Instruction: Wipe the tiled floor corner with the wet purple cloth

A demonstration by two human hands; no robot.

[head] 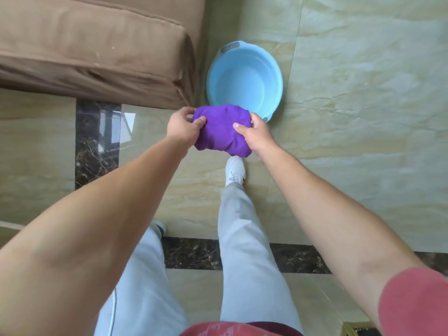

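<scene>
Purple cloth [221, 130] bunched between both hands' fingers [200, 121].

No text, label or number can be read anywhere.

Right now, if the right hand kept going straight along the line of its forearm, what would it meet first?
Probably the blue basin: the right hand, gripping the purple cloth, points up-frame toward its near rim. Depth is unclear; held above the floor, it might pass over the rim.
</scene>
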